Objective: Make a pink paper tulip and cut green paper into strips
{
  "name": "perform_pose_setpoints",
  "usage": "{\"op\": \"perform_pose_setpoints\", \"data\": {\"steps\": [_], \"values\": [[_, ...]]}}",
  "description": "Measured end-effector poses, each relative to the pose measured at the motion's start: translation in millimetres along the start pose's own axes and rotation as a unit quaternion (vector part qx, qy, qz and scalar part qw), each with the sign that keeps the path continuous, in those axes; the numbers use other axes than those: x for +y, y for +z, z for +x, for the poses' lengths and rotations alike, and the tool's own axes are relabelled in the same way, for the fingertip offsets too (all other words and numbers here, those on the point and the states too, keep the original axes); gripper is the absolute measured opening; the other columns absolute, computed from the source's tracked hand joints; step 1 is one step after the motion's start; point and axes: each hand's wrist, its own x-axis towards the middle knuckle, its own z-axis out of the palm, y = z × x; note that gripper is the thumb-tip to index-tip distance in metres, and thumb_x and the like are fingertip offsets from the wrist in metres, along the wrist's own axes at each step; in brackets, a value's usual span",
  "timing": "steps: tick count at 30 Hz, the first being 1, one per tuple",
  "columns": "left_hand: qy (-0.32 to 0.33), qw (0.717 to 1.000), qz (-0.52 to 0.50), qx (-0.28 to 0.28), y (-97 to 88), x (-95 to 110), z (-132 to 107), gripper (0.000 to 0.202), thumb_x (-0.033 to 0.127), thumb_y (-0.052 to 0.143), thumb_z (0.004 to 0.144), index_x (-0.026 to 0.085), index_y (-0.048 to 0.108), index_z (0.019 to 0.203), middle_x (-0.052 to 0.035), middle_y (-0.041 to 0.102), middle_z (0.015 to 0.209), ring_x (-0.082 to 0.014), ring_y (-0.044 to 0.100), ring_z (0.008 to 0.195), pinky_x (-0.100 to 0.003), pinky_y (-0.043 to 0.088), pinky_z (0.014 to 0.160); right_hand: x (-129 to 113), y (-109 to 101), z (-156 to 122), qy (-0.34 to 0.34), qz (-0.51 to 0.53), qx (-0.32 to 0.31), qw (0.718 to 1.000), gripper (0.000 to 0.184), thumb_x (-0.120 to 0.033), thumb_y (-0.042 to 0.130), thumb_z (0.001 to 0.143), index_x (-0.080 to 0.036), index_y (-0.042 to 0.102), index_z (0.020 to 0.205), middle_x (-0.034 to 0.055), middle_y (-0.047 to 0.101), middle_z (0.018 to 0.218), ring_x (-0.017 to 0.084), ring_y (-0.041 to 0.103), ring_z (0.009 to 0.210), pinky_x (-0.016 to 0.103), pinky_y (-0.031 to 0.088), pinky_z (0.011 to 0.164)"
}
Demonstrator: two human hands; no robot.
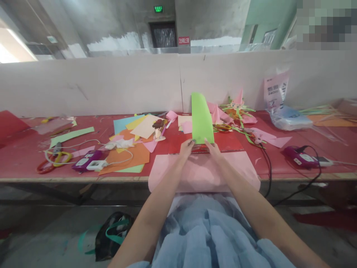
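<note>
Two hands are on one piece of work: your left hand [186, 148] and your right hand [213, 149] each pinch a bottom corner of the green paper [201, 118], fingers closed on its lower edge. The paper stands up from your fingertips in the middle of the frame, tilted away from you towards the back panel, a long narrow strip.

Judging by that narrow shape, it looks already folded lengthwise or trimmed down, though the picture does not show which. Its face is plain: no cuts, no glue and no further creases that can be made out, so the shaping seems to be at an early stage.

Below your hands a pink sheet [200, 175] lies flat and hangs over the near edge of the table [22, 156], with a red sheet [231, 141] just beyond it; both look untouched.

Right of centre, near the back panel, sits a pink cone [238, 98] among green strips, which looks like finished work. At lower left the scissors [57, 158] lie well apart from your hands, next to a purple device [86, 160] and an orange sheet [134, 156]. Neither hand is near a tool.
</note>
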Motion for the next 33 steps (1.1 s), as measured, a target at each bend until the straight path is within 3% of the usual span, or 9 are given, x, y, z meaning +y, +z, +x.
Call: {"op": "perform_pose_setpoints", "data": {"steps": [2,6,11,16,22,29,33], "values": [[-0.006,1.0,0.001,-0.022,1.3,1,-2,0.01,0.021,0.049,0.08,0.014,0.056,0.084,-0.0042,0.067,0.085,-0.0176,0.065,0.082,-0.034,0.051,0.078,5,2,1,-0.014,0.014,-0.031,0.999,0.039,-0.044,0.062,0.067,-0.018,0.061,0.096,0.0034,0.066,0.095,0.018,0.057,0.1,0.032,0.044,0.09],[-0.019,0.999,-0.002,-0.05,2.3,2,-3,0.012,0.017,0.046,0.081,0.014,0.056,0.087,-0.0061,0.068,0.089,-0.017,0.065,0.08,-0.033,0.051,0.078,16,1,5,0.008,0.042,-0.044,0.998,0.04,-0.046,0.057,0.07,-0.019,0.06,0.099,0.0028,0.064,0.103,0.018,0.054,0.105,0.036,0.043,0.092],[-0.013,1.0,0.0,-0.024,2.1,2,-1,0.015,0.017,0.044,0.083,0.014,0.057,0.089,-0.0054,0.068,0.089,-0.0163,0.065,0.08,-0.031,0.052,0.076,20,-1,11,0.059,0.081,-0.018,0.995,0.041,-0.051,0.052,0.073,-0.018,0.059,0.096,0.0045,0.067,0.094,0.021,0.061,0.094,0.038,0.05,0.08],[-0.01,1.0,-0.005,-0.004,2.4,2,0,0.015,0.018,0.043,0.083,0.014,0.057,0.087,-0.0062,0.067,0.091,-0.0181,0.065,0.083,-0.034,0.051,0.08,15,0,12,0.061,0.091,0.025,0.994,0.042,-0.053,0.045,0.074,-0.018,0.057,0.092,0.0075,0.067,0.093,0.023,0.063,0.086,0.037,0.054,0.066],[-0.014,1.0,-0.005,0.008,3.1,1,0,0.012,0.018,0.045,0.082,0.015,0.056,0.085,-0.004,0.067,0.084,-0.0177,0.065,0.082,-0.032,0.053,0.077,10,-2,9,0.044,0.091,0.03,0.994,0.039,-0.052,0.051,0.069,-0.018,0.055,0.09,0.0067,0.067,0.092,0.022,0.063,0.085,0.035,0.053,0.061],[-0.017,1.0,-0.022,0.009,2.6,1,-1,0.011,0.015,0.044,0.082,0.015,0.055,0.081,-0.0031,0.066,0.081,-0.0163,0.066,0.077,-0.031,0.053,0.077,13,-3,11,0.053,0.073,0.026,0.996,0.041,-0.055,0.044,0.073,-0.018,0.056,0.088,0.0073,0.067,0.086,0.022,0.064,0.08,0.035,0.052,0.06],[-0.018,0.999,-0.027,0.006,2.5,1,0,0.011,0.014,0.044,0.082,0.014,0.055,0.081,-0.0035,0.066,0.079,-0.0175,0.066,0.077,-0.034,0.051,0.079,10,-2,9,0.056,0.114,0.026,0.992,0.038,-0.05,0.049,0.072,-0.017,0.056,0.089,0.0076,0.067,0.089,0.022,0.064,0.079,0.035,0.052,0.061]]}}
